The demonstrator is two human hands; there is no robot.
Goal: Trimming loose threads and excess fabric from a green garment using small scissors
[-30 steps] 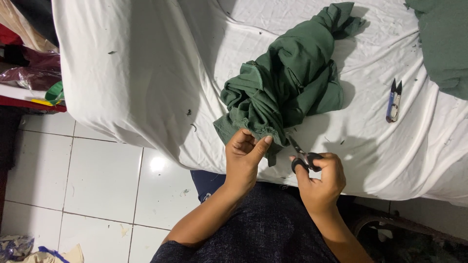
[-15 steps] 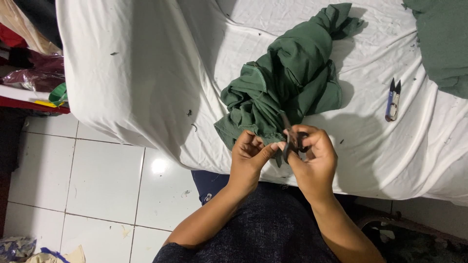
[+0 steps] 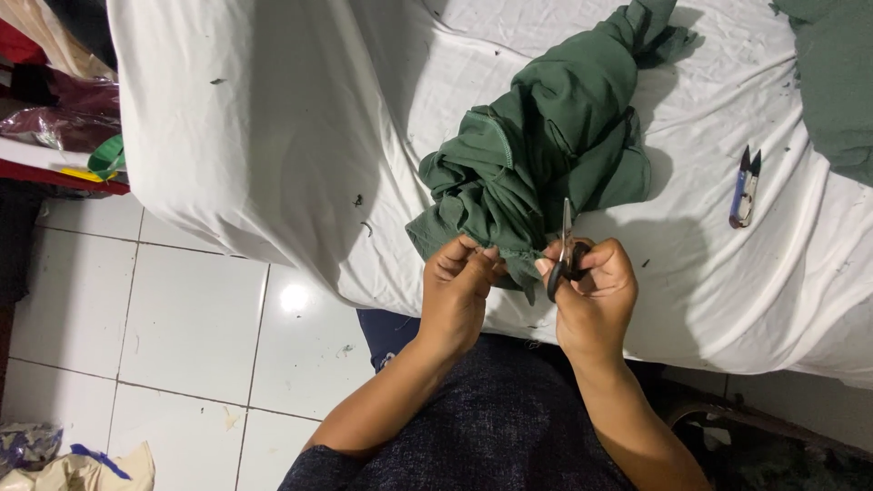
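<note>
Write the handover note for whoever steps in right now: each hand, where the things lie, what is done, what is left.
Left hand: pinches the near edge of the green garment.
Right hand: holds the small scissors, blades pointing up at that same edge.
The garment lies bunched on the white sheet; a blue thread snipper lies apart to the right.
Done: thread bits are scattered on the sheet.
Left: the pinched edge does not look cut yet.
</note>
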